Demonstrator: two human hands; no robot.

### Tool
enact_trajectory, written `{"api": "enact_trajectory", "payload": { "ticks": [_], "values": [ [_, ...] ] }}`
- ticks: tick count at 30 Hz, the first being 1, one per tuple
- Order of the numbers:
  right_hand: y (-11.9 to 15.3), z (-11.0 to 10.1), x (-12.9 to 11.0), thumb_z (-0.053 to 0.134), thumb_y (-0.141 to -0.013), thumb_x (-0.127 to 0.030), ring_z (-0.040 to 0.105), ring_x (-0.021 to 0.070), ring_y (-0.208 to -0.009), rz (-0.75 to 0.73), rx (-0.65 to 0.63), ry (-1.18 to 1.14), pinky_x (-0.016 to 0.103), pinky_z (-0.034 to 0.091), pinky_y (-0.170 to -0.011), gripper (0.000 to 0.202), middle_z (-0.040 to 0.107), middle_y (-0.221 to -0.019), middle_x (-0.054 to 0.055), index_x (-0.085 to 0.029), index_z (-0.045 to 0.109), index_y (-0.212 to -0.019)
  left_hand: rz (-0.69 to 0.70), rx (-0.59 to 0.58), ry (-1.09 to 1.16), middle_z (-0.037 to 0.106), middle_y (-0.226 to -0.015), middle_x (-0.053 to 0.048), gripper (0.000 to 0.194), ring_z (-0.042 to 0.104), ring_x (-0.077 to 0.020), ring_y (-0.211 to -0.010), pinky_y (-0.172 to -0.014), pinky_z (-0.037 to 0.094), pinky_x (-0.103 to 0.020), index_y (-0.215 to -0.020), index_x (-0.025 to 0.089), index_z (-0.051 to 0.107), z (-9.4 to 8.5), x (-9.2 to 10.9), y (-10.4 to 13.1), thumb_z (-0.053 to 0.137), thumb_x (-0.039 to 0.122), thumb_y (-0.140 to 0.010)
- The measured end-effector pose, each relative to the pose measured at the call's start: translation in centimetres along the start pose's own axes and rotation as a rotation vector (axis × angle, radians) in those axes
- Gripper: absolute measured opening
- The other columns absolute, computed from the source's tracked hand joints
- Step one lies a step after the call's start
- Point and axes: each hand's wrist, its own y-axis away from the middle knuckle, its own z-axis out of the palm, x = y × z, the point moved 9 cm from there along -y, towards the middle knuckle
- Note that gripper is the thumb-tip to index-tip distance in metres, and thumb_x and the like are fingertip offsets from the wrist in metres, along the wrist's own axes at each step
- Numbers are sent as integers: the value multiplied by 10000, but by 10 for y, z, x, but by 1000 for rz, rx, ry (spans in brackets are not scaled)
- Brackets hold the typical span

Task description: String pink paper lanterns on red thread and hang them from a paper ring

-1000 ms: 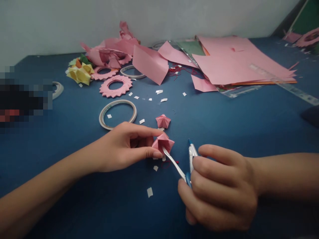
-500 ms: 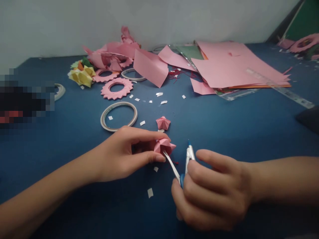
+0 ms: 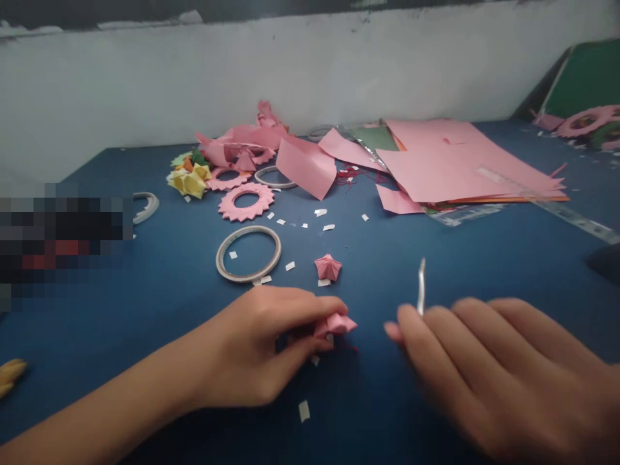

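Observation:
My left hand [image 3: 264,349] pinches a small folded pink paper star [image 3: 339,324] between thumb and fingertips, just above the table. A bit of white shows at its lower edge, with a short red thread end beside it. To the right, apart from that star, my right hand [image 3: 504,368] is closed around a slim silver pointed tool [image 3: 422,287]. Only its narrow upright tip rises above the fingers; the rest is hidden in the hand. Behind my left hand lies a second pink paper star [image 3: 328,267] on the blue table [image 3: 387,400].
A roll of narrow tape [image 3: 248,254] lies behind my left hand. Scraps of white paper [image 3: 304,411] are scattered about. Farther back are a pink pleated ring [image 3: 247,201], yellow folded paper [image 3: 190,181], pink sheets [image 3: 450,161] and a clear ruler [image 3: 576,219].
The tool has come out of the star and moved right with my right hand, which has turned knuckles up. My left hand still holds the star, its opening now turned. The view has tilted up.

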Motion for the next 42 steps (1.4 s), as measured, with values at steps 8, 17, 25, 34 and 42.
{"api": "enact_trajectory", "payload": {
  "ticks": [8, 17, 25, 34, 42],
  "values": [
    [-8, 38, 8, 438, -866, -82, 518, 209, -730, -126, -65, -182, 367, 398, -646, 242, 619, -824, 104, -64, 618, -1026, 280, -64, -300, 641, -712, -54, 288, 553, -161, -565, -491, 428, -280, -1111, 84, 530, 15, 33, 10, 427, 45, -846],
    [-13, 62, 26, 549, -894, -189, 587, 114, -811, 311, -353, -889, 225, 483, -706, 111, 615, -849, 16, -209, 658, -906, 370, -40, -451, 621, -646, -48, 382, 538, -150, -521, -461, 437, -277, -962, 64, 617, 22, 48, 7, 241, 126, -970],
    [-17, 62, 28, 573, -862, -129, 572, 110, -748, 312, -277, -885, 237, 462, -692, 115, 625, -755, 4, -168, 620, -765, 363, -30, -420, 643, -693, -52, 324, 535, -160, -544, -488, 403, -291, -1050, 65, 587, 29, 44, 13, 282, 132, -966],
    [-15, 68, 49, 589, -863, -155, 527, 156, -725, 138, -135, -295, 330, 357, -697, 46, 632, -787, 16, -185, 619, -844, -132, -80, 177, 711, -871, -24, 217, 640, -127, -715, -595, 482, -190, -1070, 178, 637, 13, -1, -2, 507, 208, -899],
    [-16, 62, 44, 565, -886, -198, 552, 188, -723, -5, -49, 26, 345, 353, -699, 91, 658, -775, 29, -157, 638, -851, -206, -122, 254, 713, -902, -28, 239, 649, -140, -756, -622, 489, -199, -1089, 174, 644, 16, -10, -1, 531, 203, -880]
  ]
}}
